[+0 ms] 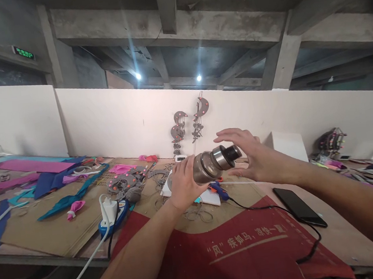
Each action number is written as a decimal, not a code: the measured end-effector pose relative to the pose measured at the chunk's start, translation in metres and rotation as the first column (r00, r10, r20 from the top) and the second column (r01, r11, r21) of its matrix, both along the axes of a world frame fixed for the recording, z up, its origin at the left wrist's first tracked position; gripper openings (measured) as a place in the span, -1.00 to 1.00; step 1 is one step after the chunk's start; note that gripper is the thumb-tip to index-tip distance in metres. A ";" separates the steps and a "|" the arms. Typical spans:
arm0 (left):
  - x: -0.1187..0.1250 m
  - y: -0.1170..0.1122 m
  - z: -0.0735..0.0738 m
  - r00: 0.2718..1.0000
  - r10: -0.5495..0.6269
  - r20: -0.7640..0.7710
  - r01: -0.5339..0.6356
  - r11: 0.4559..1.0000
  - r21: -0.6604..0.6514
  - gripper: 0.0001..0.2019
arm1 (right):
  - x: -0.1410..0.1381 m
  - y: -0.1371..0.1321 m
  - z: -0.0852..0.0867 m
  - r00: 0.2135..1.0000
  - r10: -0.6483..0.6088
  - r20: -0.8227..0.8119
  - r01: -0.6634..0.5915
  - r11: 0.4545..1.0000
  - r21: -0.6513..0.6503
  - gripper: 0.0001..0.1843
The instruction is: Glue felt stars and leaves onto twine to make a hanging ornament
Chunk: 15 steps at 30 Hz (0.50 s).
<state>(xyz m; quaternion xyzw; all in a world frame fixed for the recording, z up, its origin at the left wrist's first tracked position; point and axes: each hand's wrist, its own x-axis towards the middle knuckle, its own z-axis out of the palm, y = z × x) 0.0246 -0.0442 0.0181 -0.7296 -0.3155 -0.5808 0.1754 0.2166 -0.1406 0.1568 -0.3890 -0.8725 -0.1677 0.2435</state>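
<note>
My left hand [185,184] is wrapped round the body of a brownish see-through drinking bottle [207,166], which tilts with its top to the right, above the table. The bottle ends in a silver and black cap [225,155]. Beside that cap is my right hand [253,154], its thumb and fingers spread apart with a gap round the cap. Below the bottle lie a blue glue gun [219,191] with a black cord and a white board [209,198], partly covered by my left hand.
A black phone [299,206] lies to the right on the table. Left of the bottle are a blue power strip [116,218] with a white plug, grey yarn [134,194] and coloured felt strips [75,197]. Moon-shaped hangings [201,107] are on the white partition [121,119]. Red printed cardboard [226,259] covers the front.
</note>
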 end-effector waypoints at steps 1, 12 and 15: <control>0.000 0.000 -0.001 1.000 0.000 -0.011 0.000 1.000 -0.001 -0.19 | 0.000 0.002 0.000 1.000 -0.013 -0.010 0.013 1.000 -0.007 -0.36; 0.002 -0.007 0.005 0.980 -0.082 0.179 0.092 0.994 -0.050 -0.15 | 0.004 0.018 -0.018 0.711 0.151 -0.687 -0.190 0.982 0.020 -0.49; 0.002 -0.012 0.006 0.971 -0.136 0.198 0.148 0.988 -0.049 -0.14 | 0.002 0.038 -0.037 0.414 0.251 -0.875 -0.196 0.963 0.183 -0.57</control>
